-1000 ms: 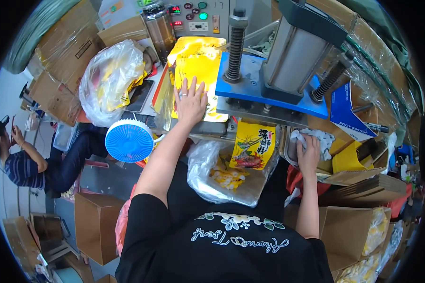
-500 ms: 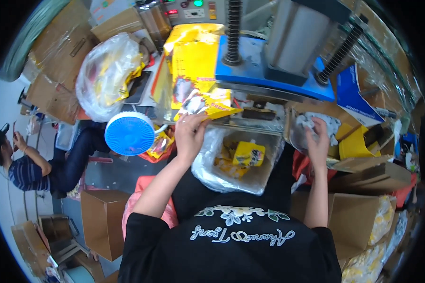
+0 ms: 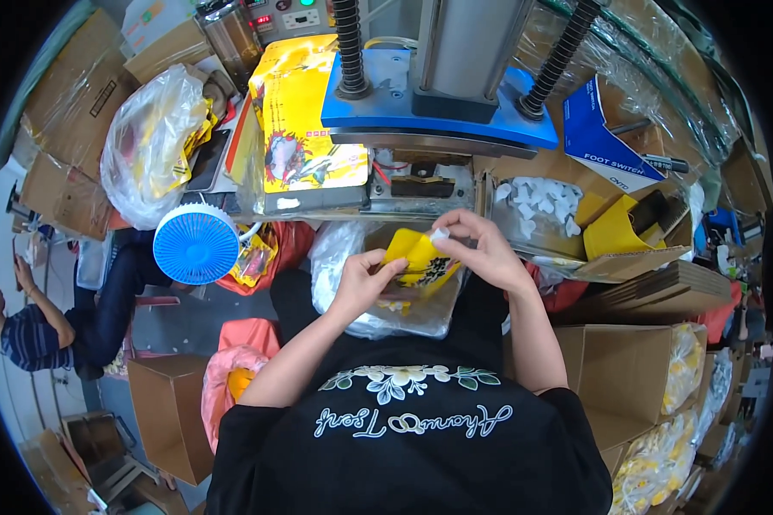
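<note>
My left hand (image 3: 365,281) pinches the near left edge of a yellow printed pouch (image 3: 421,257), held up over a bin (image 3: 435,319) lined with clear plastic. Between the fingertips of my right hand (image 3: 488,249) is a small white piece (image 3: 440,234), at the pouch's upper right edge. Whether the piece touches the pouch I cannot tell. Similar white pieces (image 3: 537,204) lie scattered in a shallow tray to the right. Much of the bin's inside is hidden behind the pouch and my hands. A stack of flat yellow pouches (image 3: 309,112) lies left of the press.
A press with a blue plate (image 3: 438,120) and spring columns stands straight ahead. At the left are a round blue fan (image 3: 197,244) and a clear plastic bag (image 3: 150,154) of yellow packs. Cardboard boxes (image 3: 618,378) stand on the right. Another person (image 3: 30,318) sits far left.
My left hand has brought a yellow pouch from the stack to over the bin. My right hand has come from the tray to the pouch with a white piece. The view has shifted right.
</note>
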Action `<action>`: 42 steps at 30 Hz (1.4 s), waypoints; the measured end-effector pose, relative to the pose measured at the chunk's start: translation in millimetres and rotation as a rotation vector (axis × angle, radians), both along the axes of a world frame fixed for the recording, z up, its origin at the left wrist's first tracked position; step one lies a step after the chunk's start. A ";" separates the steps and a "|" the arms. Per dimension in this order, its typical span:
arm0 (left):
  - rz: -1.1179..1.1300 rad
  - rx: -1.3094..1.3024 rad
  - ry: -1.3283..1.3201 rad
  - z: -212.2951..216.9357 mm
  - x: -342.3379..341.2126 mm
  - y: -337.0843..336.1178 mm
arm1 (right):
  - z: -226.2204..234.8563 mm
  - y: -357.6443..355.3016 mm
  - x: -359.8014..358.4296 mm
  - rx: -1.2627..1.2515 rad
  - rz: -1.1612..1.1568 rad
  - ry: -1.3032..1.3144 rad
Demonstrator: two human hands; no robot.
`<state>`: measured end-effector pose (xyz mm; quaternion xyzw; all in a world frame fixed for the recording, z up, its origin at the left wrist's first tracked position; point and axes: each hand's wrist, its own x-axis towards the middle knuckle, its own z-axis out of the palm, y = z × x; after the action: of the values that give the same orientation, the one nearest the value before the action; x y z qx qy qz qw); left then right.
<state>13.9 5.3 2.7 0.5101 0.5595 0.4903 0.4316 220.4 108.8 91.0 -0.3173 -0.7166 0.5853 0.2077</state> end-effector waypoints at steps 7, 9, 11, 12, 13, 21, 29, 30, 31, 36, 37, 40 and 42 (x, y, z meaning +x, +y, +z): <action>0.226 -0.131 -0.494 28.0 16.1 47.5 | -1.3 19.2 34.2 0.620 -0.567 -0.296; 0.253 -0.161 -0.607 34.1 19.1 56.6 | 4.1 20.7 55.7 0.701 -0.637 -0.494; 0.258 -0.193 -0.718 35.8 20.9 63.9 | -6.8 23.1 80.8 0.848 -0.636 -0.675; 0.265 -0.196 -0.719 31.6 20.2 65.7 | -16.6 23.5 85.4 0.855 -0.636 -0.674; 0.272 -0.204 -0.718 31.5 19.8 65.7 | -24.7 21.3 86.3 0.822 -0.585 -0.705; 0.411 -0.009 0.590 66.8 -48.9 71.8 | -51.9 40.4 94.8 0.634 -0.626 -0.308; 0.479 0.252 0.800 27.4 -86.7 19.7 | -41.8 41.1 98.9 0.323 -0.599 -0.065; 0.454 0.139 0.704 37.1 -83.0 18.2 | -38.3 36.9 91.0 0.322 -0.607 -0.035; 0.464 0.257 0.424 33.1 -78.7 17.6 | -40.3 38.6 82.7 0.320 -0.609 0.004; 0.310 0.098 0.127 37.0 -35.6 2.3 | 3.7 7.7 19.6 0.333 -0.397 -0.059; 0.282 0.048 0.183 28.1 -31.6 -1.1 | 8.5 3.0 9.1 0.399 -0.314 -0.069; 0.121 0.301 0.256 10.5 -16.7 -3.8 | 12.7 -5.5 -6.3 0.309 -0.106 -0.067; 0.064 0.175 0.157 3.4 -10.5 -9.9 | 14.1 -4.1 -9.0 0.286 -0.036 -0.113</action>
<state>3.4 -4.6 6.1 0.5645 0.5628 0.5092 0.3245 211.3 104.8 105.1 -0.3296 -0.7975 0.4546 0.2208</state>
